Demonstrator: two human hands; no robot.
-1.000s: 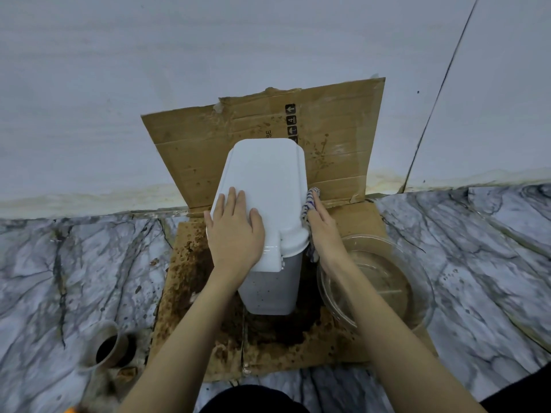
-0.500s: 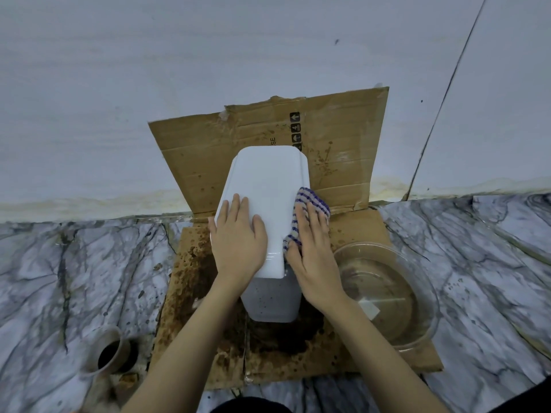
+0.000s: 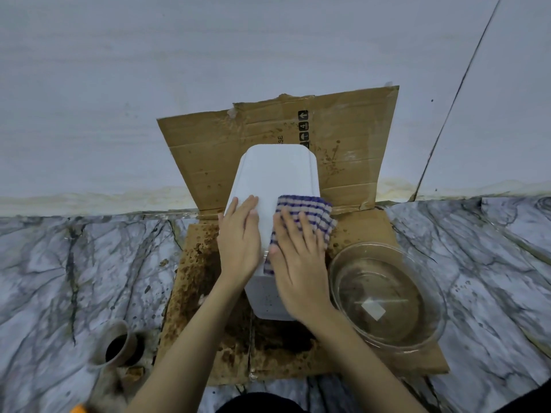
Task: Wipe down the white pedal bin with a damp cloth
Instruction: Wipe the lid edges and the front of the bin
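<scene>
1. Up from the bin's right flank, the right hand (image 3: 299, 263) now lies flat on top of the lid, with the cloth (image 3: 307, 217) spread wider under its fingers than a moment ago.
2. That hand is open, palm down, pressing the striped cloth onto the right half of the lid; it pins the cloth rather than pinching it.
3. Beside it, the left hand (image 3: 240, 238) rests flat and open on the lid's left half, steadying the bin (image 3: 275, 174) and holding nothing.
4. White and upright, the bin stands on stained cardboard (image 3: 202, 263), against the raised flap, with a glass bowl (image 3: 387, 296) of murky water just to its right.
5. My guess is the job is partway: the lid's far part looks clean, while specks show on the front wall below the hands.
6. Left to wipe, as I judge it: that front wall and the lid patch under the left hand.
</scene>
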